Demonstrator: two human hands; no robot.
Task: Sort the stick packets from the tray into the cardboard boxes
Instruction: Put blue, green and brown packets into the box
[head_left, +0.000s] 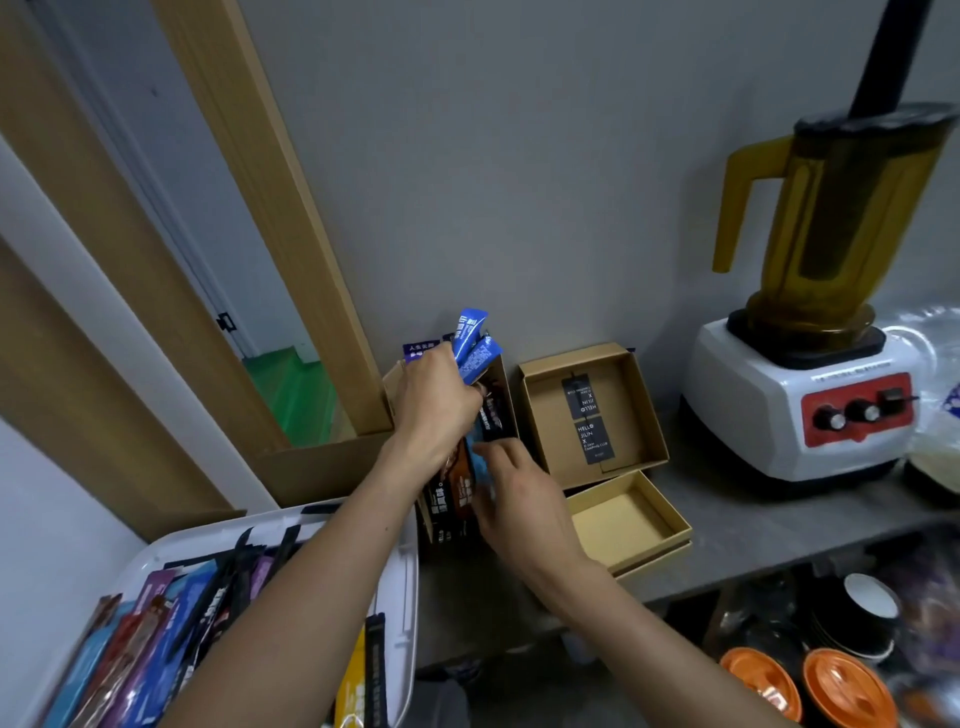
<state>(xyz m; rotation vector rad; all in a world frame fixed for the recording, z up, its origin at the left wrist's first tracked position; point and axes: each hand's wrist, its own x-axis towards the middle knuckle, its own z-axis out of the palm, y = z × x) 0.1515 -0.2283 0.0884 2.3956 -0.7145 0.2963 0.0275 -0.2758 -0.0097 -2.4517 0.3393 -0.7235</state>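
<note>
A grey wall (519, 182) was seen behind a grey surface (727, 519), on which an open tagged box (540, 415) of cardboard was set, two black tags lying flat in it. All places are given from this tagged box.

Just left of it, a narrower packet box (510, 405) was stood, and dark packets (457, 488) in black and brown wrappers were held upright inside it. Above that box, blue stick packets (472, 348) were clasped in the grip of the left hand (431, 410), the fingers being curled round their lower ends while the upper ends were fanned out towards the wall. The right hand (519, 499) was placed in front of and left of the tagged box, its fingertips laid against the dark packets. Whether anything was pinched in its grip could not be told.

Directly in front of the tagged box, a shallow box (670, 519) was found, open side up. Further left and nearer the viewer, a white tray (408, 571) was seen, in which many loose packets (171, 623) of blue, purple, red, black and yellow were heaped. To the right of the tagged box, a white blender (800, 410) with an amber jug was stood on the surface. Below and right, under the surface edge, orange lids (841, 686) and a black cup (872, 603) were visible.
</note>
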